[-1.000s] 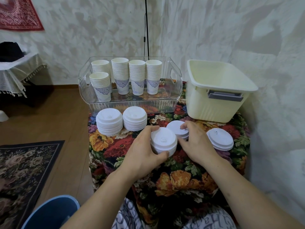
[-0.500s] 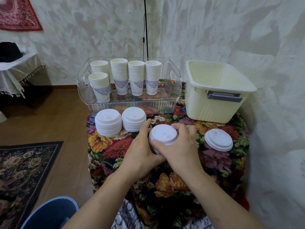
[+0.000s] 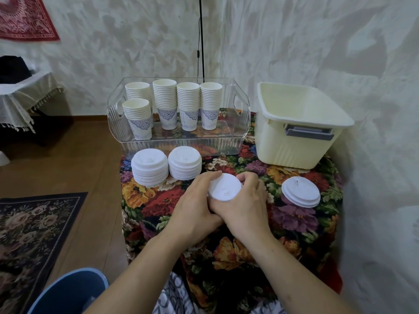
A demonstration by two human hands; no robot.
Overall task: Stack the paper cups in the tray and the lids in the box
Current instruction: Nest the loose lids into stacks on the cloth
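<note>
- Both hands have closed in since a second ago: the small pile of lids that sat just right of the held stack is gone from the cloth, apparently gathered into the one stack now cupped between the palms.
- Left hand (image 3: 192, 207) curls round the near-left side of the lid stack (image 3: 224, 188), and right hand (image 3: 246, 205) wraps its right side; both hold it, near the middle of the floral-covered surface (image 3: 158, 200).
- Paper cups (image 3: 176, 105) already stand nested in five columns inside the clear tray (image 3: 240, 132), so that half looks done.
- Lids are the step in hand: the cream box (image 3: 294, 141) at the back right shows no lids in the part visible.
- Still loose: two tall lid piles (image 3: 166, 166) in front of the tray, and a short pile (image 3: 301, 191) at the right, apart from the hands.
- Next move, as I judge it, is to lift the held stack level, carry it right and back over the box rim, and set it down flat so it does not topple.
</note>
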